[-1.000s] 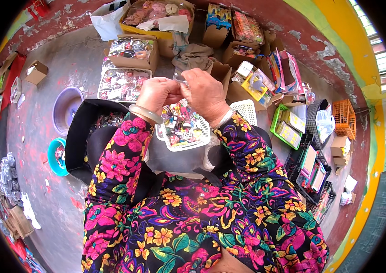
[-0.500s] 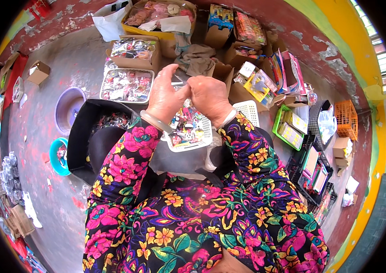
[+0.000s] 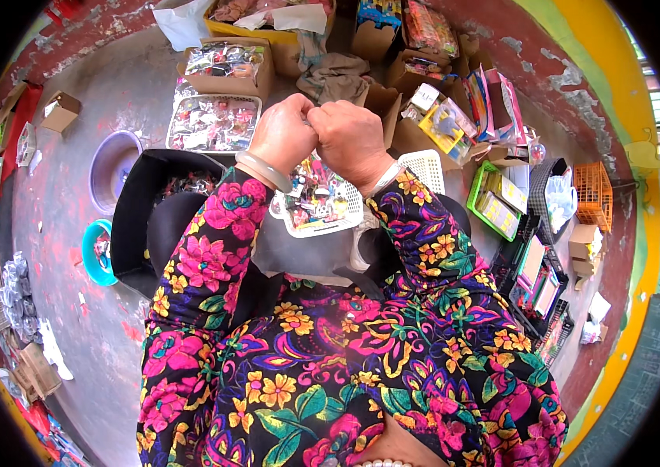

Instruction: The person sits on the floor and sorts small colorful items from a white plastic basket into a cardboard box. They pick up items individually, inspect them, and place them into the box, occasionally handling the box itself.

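The left hand and the right hand have come together. 0.5 s ago the left fingers stood raised and spread, and a piece of clear plastic showed between the 2 hands. Now the fingers of each hand are curled in and drawn together, the hands touching at the thumb side, and the plastic is no longer readable. It is probably pinched between them, though the knuckles hide that spot and I cannot tell what exactly they are clamped on. As a judgement, the change marks a shift from a loose hold to a close, 2-handed grip.

The hands are held up over the far end of a white slotted basket, which carries a mixed heap of small colourful trinkets; the near part of the heap shows below the wrists. A pale bangle sits on the left wrist. A grey surface lies between the basket and the person's lap.

Beyond the left hand is a white basket of clear-bagged pieces, with an open cardboard box of similar packets just behind it. A black bin stands by the left leg, and another white basket lies just beyond the right wrist.
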Available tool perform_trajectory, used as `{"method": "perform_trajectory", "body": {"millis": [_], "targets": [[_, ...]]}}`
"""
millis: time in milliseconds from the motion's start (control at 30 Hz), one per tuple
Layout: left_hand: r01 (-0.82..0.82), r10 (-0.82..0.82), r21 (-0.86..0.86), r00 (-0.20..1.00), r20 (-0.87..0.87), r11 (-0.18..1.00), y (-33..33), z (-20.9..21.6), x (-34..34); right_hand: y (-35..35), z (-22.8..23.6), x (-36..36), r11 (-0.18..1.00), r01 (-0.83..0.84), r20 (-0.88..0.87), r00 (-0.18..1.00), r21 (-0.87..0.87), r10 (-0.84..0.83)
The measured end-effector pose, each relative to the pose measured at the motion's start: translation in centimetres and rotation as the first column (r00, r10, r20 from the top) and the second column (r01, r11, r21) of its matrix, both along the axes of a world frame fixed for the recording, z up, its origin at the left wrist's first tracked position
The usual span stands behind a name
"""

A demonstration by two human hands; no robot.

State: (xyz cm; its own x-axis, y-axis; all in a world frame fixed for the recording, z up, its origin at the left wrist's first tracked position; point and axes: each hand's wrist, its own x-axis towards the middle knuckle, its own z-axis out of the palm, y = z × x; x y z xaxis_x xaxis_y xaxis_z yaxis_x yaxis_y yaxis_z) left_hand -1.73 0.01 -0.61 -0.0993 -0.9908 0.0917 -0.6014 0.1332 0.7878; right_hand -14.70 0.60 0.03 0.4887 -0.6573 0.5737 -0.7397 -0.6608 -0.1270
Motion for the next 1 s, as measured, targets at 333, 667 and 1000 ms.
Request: {"method": "perform_trajectory", "body": {"millis": [333,667,1000], "targets": [[-0.003,0.022,-0.073,0.962,0.271,0.997,0.5,-1.6,0.5,-1.0,-1.5,-0.8,0.864,-0.044,0.246,0.965,0.502,-0.094],[0.027,0.011,-0.137,0.963,0.269,0.990,1.3,-1.1,-0.8,-1.5,-2.4,-1.6,0.717,0.016,0.205,0.953,0.697,-0.221],[0.107,-0.023,-0.312,0.965,0.260,0.944,0.8,-1.6,-0.8,-0.8,-1.1,-0.1,0.881,0.302,-0.077,0.953,0.364,-0.294]]}}
